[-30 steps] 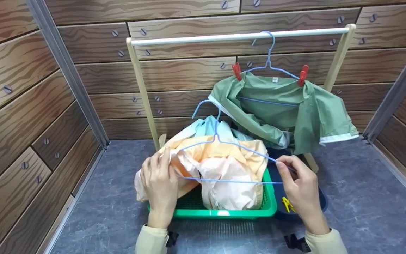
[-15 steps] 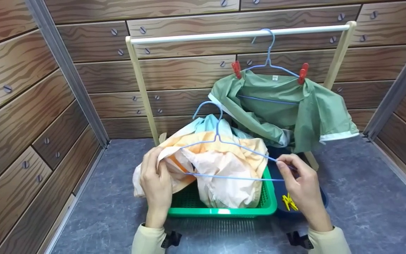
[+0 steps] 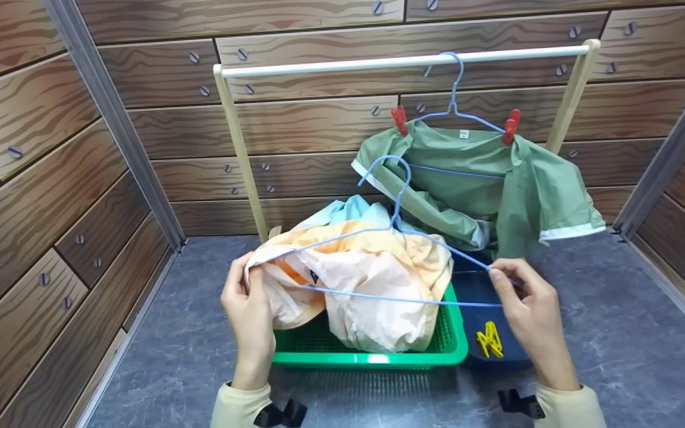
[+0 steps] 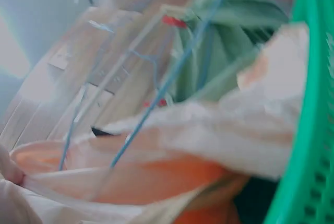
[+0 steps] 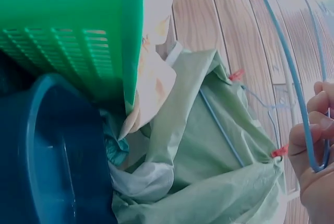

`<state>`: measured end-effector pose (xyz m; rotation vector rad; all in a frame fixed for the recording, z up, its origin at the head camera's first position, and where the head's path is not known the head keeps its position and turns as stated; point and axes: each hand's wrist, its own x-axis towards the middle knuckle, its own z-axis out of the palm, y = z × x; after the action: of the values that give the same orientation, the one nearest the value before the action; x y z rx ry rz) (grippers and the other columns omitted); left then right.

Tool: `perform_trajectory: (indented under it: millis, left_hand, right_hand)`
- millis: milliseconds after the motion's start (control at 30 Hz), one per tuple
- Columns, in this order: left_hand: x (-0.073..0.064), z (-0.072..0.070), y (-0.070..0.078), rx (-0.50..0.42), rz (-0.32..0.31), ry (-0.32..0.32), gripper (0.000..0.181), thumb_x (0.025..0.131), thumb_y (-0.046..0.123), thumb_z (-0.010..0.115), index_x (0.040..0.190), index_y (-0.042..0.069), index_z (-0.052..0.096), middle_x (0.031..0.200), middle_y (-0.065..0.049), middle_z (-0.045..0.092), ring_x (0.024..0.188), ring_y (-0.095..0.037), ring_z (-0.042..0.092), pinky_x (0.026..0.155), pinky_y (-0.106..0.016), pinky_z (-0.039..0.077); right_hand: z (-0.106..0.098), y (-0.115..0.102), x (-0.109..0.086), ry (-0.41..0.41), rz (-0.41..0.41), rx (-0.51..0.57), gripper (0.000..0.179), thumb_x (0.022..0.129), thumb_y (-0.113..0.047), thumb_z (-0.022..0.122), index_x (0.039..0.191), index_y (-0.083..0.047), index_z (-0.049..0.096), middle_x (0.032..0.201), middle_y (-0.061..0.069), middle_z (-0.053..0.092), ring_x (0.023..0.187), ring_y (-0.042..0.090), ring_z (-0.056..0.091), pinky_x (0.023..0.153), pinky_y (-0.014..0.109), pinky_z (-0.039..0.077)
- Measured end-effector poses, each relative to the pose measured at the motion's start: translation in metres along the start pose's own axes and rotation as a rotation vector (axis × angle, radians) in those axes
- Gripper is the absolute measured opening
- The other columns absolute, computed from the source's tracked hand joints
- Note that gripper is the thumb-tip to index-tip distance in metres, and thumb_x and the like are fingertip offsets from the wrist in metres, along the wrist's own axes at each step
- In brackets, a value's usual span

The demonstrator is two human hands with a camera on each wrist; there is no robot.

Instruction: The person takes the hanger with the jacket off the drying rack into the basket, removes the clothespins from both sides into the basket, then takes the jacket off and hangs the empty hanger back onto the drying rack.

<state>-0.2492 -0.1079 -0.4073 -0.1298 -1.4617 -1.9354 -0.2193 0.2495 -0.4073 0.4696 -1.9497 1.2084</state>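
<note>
A blue wire hanger (image 3: 378,296) is held up over the laundry, its hook upward. My right hand (image 3: 530,309) pinches its right end; the right wrist view shows the wire (image 5: 292,62) running into those fingers. With my left hand (image 3: 247,321) I pinch the edge of a pale peach and white garment (image 3: 372,279), which drapes over a green basket (image 3: 372,358). The hanger's left end goes in at the garment's opening, so its tip is hidden in the cloth. In the left wrist view the garment (image 4: 156,177) spreads around the hanger wires, blurred.
Behind, a rack with a white rail (image 3: 330,66) carries a green shirt (image 3: 461,178) on another blue hanger, fixed by red clothespins (image 3: 511,126). A dark blue basin (image 3: 473,291) with yellow clothespins (image 3: 490,340) stands right of the basket. Light blue cloth (image 3: 348,211) lies behind the peach garment.
The hanger has shifted right with my right hand, and its hook now overlaps the green shirt. My left hand has moved left, drawing the garment's edge along over the hanger's left end.
</note>
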Motion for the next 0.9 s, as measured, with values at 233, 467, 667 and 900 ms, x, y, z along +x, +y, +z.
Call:
perform_trajectory:
  millis: [233,467,667,900]
  left_hand:
    - [0.008,-0.007,0.006,-0.383,-0.372,0.003,0.020,0.098,0.002,0.041,0.106,-0.001,0.060,0.108,-0.011,0.055,0.101,-0.019,0.053,0.089,-0.030,0.043]
    - [0.021,-0.021,-0.013,-0.338,-0.363,-0.019,0.019,0.092,-0.009,0.046,0.095,0.002,0.061,0.098,-0.011,0.058,0.091,-0.018,0.055,0.079,-0.028,0.046]
    - [0.029,-0.040,-0.018,0.531,0.191,-0.078,0.023,0.080,-0.010,0.060,0.094,0.008,0.065,0.080,-0.001,0.064,0.070,-0.010,0.051,0.063,-0.023,0.037]
    - [0.033,-0.048,-0.012,0.175,-0.025,-0.233,0.020,0.084,-0.014,0.055,0.093,-0.002,0.068,0.093,-0.014,0.065,0.069,-0.017,0.059,0.057,-0.022,0.050]
  right_hand:
    - [-0.010,0.031,-0.003,0.013,0.075,-0.012,0.009,0.091,-0.001,0.058,0.097,0.000,0.064,0.084,0.012,0.060,0.074,0.019,0.054,0.065,0.019,0.044]
    - [-0.012,0.039,-0.005,0.004,0.064,0.016,0.010,0.090,0.003,0.057,0.096,0.001,0.064,0.083,0.013,0.059,0.072,0.018,0.053,0.063,0.019,0.042]
    - [-0.013,0.024,-0.002,0.021,0.055,0.049,0.010,0.089,0.009,0.055,0.095,0.006,0.063,0.075,0.013,0.055,0.065,0.013,0.050,0.057,0.020,0.039]
    - [-0.014,0.009,0.002,0.030,0.054,0.052,0.008,0.089,0.009,0.054,0.093,0.010,0.061,0.072,0.014,0.053,0.061,0.013,0.048,0.055,0.020,0.039]
